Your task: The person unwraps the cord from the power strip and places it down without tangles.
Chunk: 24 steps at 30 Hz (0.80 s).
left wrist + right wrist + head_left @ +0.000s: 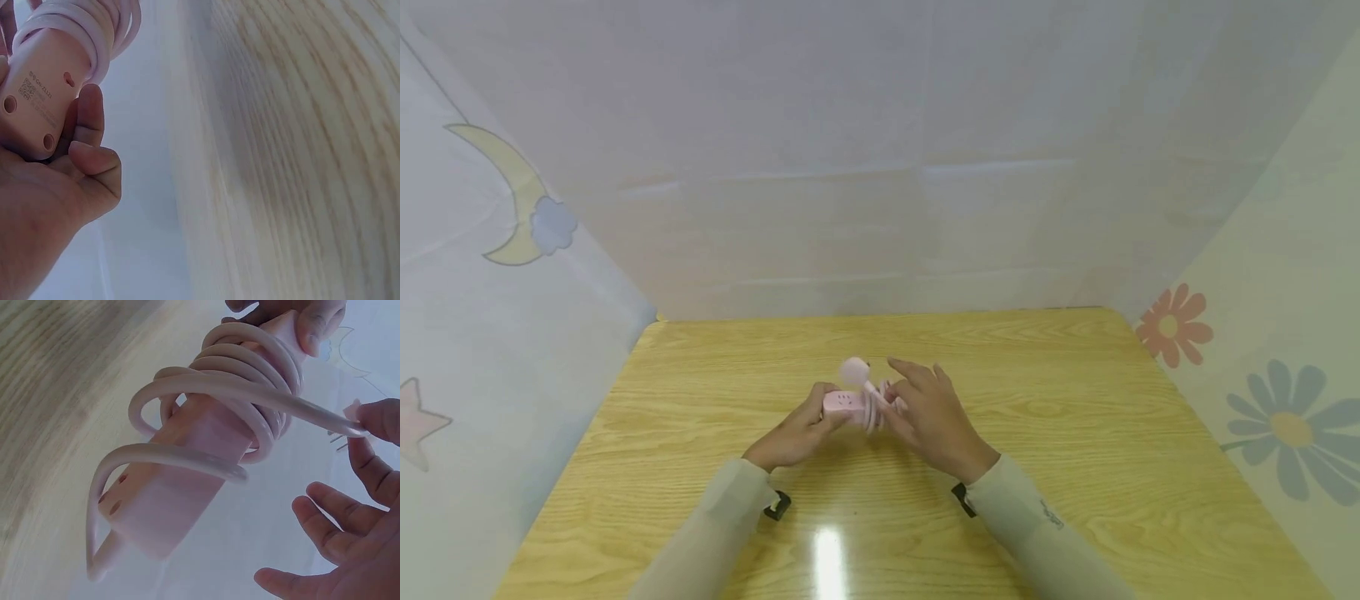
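A pink power strip (844,402) is held above the table, its outlet holes showing in the head view. My left hand (801,429) grips one end of it; in the left wrist view the fingers curl round its underside, where printed text and screw holes show. Several loops of pale pink cord (244,365) are wound round the strip's middle. Between thumb and index finger my right hand (936,417) pinches the cord's free length, its other fingers spread. The rounded plug (854,372) sticks up beside the loops. A further bend of cord leaves the strip's far end in the right wrist view.
Below the hands lies a wood-grain table (715,358) with a bright light reflection near its front. Pale sheets enclose it at the back and sides, printed with a moon (523,200), a star and flowers (1292,429). Both wrists wear dark straps.
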Each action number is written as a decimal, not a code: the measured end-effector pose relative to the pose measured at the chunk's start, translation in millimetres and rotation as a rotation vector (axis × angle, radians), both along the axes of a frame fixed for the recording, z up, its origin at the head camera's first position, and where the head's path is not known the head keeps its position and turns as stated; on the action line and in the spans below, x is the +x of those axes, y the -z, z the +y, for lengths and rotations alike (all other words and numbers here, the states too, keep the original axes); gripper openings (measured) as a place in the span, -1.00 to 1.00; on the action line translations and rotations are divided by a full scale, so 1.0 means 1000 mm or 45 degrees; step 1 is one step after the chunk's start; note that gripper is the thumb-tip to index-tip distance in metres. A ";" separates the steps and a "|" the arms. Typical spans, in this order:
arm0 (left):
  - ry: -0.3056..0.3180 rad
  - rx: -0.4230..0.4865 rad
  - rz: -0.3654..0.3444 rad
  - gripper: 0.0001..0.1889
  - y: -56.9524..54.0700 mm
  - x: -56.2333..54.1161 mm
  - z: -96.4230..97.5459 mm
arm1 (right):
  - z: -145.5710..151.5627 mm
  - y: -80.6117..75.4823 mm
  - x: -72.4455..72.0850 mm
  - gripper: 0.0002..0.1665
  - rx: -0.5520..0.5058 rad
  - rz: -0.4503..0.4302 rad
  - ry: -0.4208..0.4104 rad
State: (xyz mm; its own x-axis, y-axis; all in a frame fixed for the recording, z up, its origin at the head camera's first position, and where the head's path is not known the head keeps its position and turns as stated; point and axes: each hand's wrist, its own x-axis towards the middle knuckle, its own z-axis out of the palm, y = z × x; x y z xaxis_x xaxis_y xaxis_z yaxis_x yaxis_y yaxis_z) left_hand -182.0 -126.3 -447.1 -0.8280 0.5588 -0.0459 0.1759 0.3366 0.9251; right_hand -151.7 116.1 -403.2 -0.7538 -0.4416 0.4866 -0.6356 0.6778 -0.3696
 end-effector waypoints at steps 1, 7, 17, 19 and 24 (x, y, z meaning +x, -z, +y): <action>-0.005 0.001 -0.001 -0.58 0.000 0.000 0.000 | 0.001 0.000 0.001 -0.89 -0.007 0.003 -0.006; -0.009 0.015 0.000 -0.56 -0.001 -0.003 -0.003 | 0.007 -0.001 0.006 -0.88 -0.040 0.006 -0.057; 0.040 0.027 0.089 -0.61 -0.005 -0.007 -0.007 | 0.012 0.003 0.013 -0.86 -0.025 -0.007 -0.085; 0.042 0.039 0.086 -0.60 -0.006 -0.008 -0.007 | 0.013 0.004 0.015 -0.86 -0.010 0.018 -0.091; 0.013 0.043 0.062 -0.54 -0.010 -0.009 -0.006 | 0.015 0.012 0.017 -0.84 0.037 0.119 -0.100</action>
State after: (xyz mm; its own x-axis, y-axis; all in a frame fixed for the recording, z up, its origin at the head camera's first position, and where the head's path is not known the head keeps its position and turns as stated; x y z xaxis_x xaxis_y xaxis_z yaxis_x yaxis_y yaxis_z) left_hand -191.5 -132.4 -437.3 -0.8230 0.5679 0.0136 0.2243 0.3029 0.9262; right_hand -134.4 130.9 -415.4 -0.6681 -0.5126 0.5394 -0.7181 0.6339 -0.2871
